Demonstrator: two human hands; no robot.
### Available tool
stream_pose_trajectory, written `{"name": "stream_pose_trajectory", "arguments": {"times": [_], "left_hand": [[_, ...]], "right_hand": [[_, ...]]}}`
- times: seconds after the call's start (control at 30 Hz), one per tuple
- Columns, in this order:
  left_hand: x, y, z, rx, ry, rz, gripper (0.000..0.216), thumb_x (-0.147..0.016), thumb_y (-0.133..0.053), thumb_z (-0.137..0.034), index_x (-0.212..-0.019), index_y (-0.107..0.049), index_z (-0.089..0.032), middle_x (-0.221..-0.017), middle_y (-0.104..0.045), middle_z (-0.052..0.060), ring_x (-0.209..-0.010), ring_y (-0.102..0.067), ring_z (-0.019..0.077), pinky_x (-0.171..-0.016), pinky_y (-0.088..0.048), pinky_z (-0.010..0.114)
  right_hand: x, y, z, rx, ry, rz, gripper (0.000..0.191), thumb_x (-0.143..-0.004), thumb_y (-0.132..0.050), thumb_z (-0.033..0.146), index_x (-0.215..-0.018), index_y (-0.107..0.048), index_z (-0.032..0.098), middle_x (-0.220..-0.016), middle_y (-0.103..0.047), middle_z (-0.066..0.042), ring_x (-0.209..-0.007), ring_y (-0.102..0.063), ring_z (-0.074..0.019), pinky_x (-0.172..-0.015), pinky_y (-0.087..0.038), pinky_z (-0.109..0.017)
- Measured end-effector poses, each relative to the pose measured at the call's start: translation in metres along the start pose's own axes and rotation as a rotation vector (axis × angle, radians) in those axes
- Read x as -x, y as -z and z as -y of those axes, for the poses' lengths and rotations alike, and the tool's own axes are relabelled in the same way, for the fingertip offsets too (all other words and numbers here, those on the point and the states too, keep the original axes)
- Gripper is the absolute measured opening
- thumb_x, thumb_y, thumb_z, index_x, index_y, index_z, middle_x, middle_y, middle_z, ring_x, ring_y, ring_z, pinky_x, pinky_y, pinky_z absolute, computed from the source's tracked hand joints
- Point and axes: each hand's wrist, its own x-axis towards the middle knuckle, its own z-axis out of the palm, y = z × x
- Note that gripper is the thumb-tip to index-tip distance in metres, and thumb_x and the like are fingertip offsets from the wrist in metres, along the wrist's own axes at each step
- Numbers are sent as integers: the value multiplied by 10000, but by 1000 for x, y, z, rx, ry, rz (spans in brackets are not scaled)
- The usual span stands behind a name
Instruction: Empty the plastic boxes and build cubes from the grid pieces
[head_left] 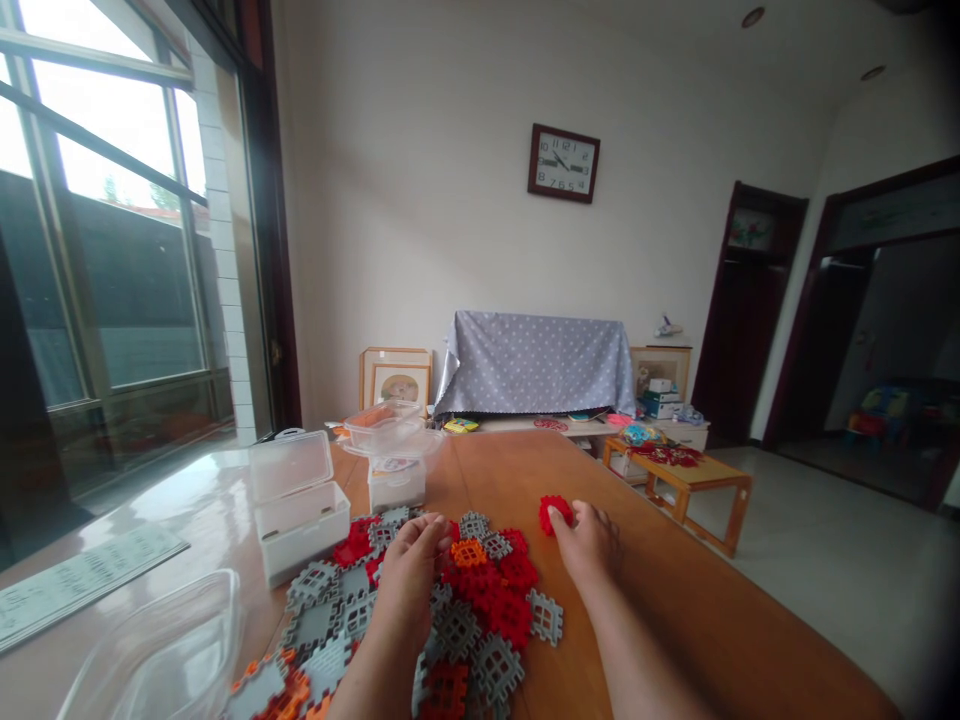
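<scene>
A heap of grey, red and orange interlocking square tiles (480, 610) lies on the brown wooden table (675, 620) in front of me. My left hand (411, 575) rests on top of the heap, its fingers curled down onto the pieces; what they grip is hidden. My right hand (589, 545) is just right of the heap, fingers pinched round a red tile (555, 512) held a little apart from the pile.
An open white plastic box (296, 500) stands left of the heap. Clear plastic containers (390, 440) are stacked behind it, and a clear tub (157, 650) sits at near left. A printed sheet (82, 578) lies far left. A low wooden table (686, 475) stands beyond.
</scene>
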Motion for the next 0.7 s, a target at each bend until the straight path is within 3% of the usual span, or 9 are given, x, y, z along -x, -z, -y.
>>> {"name": "stream_pose_trajectory", "arguments": {"times": [0.2,0.33,0.4,0.53,0.7], "left_hand": [[-15,13,-1,-205,-143,-117,395,-712,-706,-415,-1010,-671,-158,-881,-710,63,-805,-647,199,-724,-476,302],[-23,24,1,-552,-292,-202,267,-781,-578,-339,-979,-666,-184,-921,-734,84,-862,-660,240,-769,-479,337],[-22,27,0,-827,-291,-201,256,-796,-545,-298,-1002,-670,-213,-996,-744,93,-940,-666,270,-818,-465,368],[-14,29,-5,-1259,-173,-190,352,-811,-529,-289,-1140,-654,-279,-1176,-724,104,-1138,-610,351,-894,-420,450],[-8,31,-2,-1274,-262,-143,294,-735,-628,-314,-1015,-700,-261,-1090,-744,156,-1107,-595,415,-947,-365,518]], "right_hand": [[9,2,12,-203,247,-52,347,-911,-527,473,-1052,-697,206,-991,-715,-109,-985,-620,-279,-891,-462,-394],[26,-2,29,-317,415,94,293,-922,-515,431,-997,-708,224,-967,-718,-73,-951,-642,-243,-876,-486,-364],[36,-1,38,-332,499,185,309,-922,-524,432,-1055,-713,227,-1015,-721,-77,-1005,-645,-248,-919,-484,-373],[52,5,49,-306,621,452,547,-900,-570,556,-1351,-615,251,-1329,-645,-104,-1248,-566,-287,-1070,-421,-428],[63,10,51,-198,657,787,934,-788,-620,747,-1567,-352,305,-1618,-370,-91,-1499,-281,-364,-1210,-222,-544]]}}
